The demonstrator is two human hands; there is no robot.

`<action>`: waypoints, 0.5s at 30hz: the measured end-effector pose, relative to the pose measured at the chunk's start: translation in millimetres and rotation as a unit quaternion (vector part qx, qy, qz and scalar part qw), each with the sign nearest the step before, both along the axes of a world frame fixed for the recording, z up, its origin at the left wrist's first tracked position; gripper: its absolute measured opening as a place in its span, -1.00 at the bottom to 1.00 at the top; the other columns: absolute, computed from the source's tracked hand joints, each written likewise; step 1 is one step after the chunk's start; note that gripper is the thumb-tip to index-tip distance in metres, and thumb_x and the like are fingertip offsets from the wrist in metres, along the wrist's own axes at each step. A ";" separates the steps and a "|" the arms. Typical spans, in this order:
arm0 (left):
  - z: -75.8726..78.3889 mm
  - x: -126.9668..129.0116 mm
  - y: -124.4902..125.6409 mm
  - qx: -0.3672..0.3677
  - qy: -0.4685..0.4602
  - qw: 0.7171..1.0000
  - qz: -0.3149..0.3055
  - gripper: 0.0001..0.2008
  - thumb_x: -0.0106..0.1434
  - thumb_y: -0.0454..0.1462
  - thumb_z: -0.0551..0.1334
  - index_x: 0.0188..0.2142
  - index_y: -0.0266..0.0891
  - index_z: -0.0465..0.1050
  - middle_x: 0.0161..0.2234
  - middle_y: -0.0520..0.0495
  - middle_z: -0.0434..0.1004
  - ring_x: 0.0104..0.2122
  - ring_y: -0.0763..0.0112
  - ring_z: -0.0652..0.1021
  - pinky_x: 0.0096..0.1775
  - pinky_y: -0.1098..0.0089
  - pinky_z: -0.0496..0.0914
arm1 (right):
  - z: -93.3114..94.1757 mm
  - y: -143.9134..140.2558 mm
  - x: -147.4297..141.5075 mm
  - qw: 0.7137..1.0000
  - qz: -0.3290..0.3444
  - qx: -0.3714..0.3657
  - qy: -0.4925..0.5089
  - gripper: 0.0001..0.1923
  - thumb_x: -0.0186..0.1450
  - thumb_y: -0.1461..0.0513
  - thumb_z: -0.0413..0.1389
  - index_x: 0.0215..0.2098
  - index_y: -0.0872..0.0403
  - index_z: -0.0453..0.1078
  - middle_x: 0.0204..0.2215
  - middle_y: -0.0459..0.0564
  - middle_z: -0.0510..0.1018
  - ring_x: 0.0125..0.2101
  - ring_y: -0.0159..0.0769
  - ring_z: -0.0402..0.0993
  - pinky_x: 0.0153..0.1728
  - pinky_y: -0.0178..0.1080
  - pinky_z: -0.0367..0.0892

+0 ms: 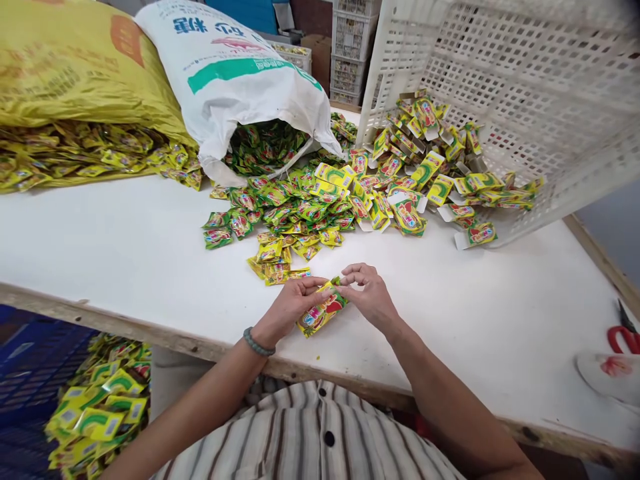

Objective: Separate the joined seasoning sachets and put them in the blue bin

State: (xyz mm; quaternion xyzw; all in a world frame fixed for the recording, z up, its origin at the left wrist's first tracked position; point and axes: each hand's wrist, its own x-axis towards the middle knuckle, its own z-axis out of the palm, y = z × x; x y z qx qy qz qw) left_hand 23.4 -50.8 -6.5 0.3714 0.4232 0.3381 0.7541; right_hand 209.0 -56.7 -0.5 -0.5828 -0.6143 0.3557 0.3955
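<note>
The yellow box [316, 319] is on or just above the desk [475, 320], near its front edge between the two hands, a spot that seems chosen so both can meet over it.

At far left, below desk level, yellow cartons [100, 413] are heaped beside a blue crate [25, 400]. Above them, the yellow sack [65, 60] lies with its mouth facing the person, probably so the packets inside come easily to hand. Next, the white sack [250, 90] lies likewise, green packets [300, 203] spilling from it, with a small pile of yellow packets [273, 253] nearer the hands.

The left hand [294, 301] has its grip pinching the yellow box near its upper end, apparently to steady it. The right hand [371, 293] has thumb and fingertips at that end, beside a bit of green; whether this grip pinches anything, I cannot tell.

Farther right, a white basket [480, 73] is tipped toward the person, presumably so the loose boxes [430, 167] slide within reach. Red-handled scissors [623, 337] lie at the far right, well apart.
</note>
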 end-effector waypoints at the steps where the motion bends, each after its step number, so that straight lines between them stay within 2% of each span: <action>1: 0.0 0.2 0.0 -0.003 -0.003 1.000 0.005 -0.59 -0.09 -0.17 0.50 -0.23 -0.29 0.57 -0.41 -0.06 0.65 -0.45 0.36 0.59 -0.36 0.43 0.44 | -0.2 -0.4 -0.9 1.000 0.007 -0.005 0.007 -0.89 0.12 0.13 0.27 -0.51 -0.02 0.53 -0.22 -0.03 0.54 -0.08 -0.16 0.33 -0.06 -0.09 0.24; 5: 1.5 1.3 0.3 -0.004 -0.024 0.999 0.044 -0.60 -0.07 -0.17 0.49 -0.25 -0.30 0.56 -0.44 -0.06 0.64 -0.46 0.35 0.60 -0.37 0.41 0.46 | 0.4 -1.8 -5.4 0.999 0.007 -0.022 0.027 -0.78 0.25 0.10 0.16 -0.48 -0.05 0.57 -0.12 -0.02 0.54 -0.02 -0.14 0.30 0.03 -0.05 0.19; 10: 2.1 1.7 0.4 0.013 -0.032 0.997 0.066 -0.61 -0.05 -0.14 0.48 -0.27 -0.31 0.53 -0.42 -0.05 0.63 -0.46 0.37 0.59 -0.37 0.43 0.45 | 0.0 -5.2 -17.7 0.999 0.043 -0.021 0.016 -0.80 0.24 0.16 0.16 -0.51 -0.05 0.57 -0.11 0.03 0.50 0.07 -0.09 0.22 0.12 -0.01 0.15; 13: 3.1 2.4 0.5 0.021 -0.029 0.997 0.066 -0.54 -0.02 -0.14 0.47 -0.17 -0.28 0.45 -0.47 0.01 0.59 -0.48 0.39 0.57 -0.40 0.44 0.44 | 0.1 -5.3 -19.1 0.996 0.071 -0.035 0.040 -0.77 0.27 0.14 0.12 -0.49 -0.03 0.55 -0.12 0.03 0.49 0.08 -0.10 0.22 0.11 -0.03 0.17; 15: 5.0 3.4 1.1 0.041 -0.026 0.995 0.087 -0.46 0.02 -0.13 0.44 -0.05 -0.22 0.34 -0.52 0.08 0.55 -0.55 0.43 0.54 -0.47 0.47 0.40 | -0.6 -4.0 -17.4 0.994 0.056 -0.037 0.091 -0.81 0.26 0.10 0.13 -0.34 -0.01 0.54 -0.12 0.02 0.48 -0.02 -0.16 0.32 0.01 -0.09 0.26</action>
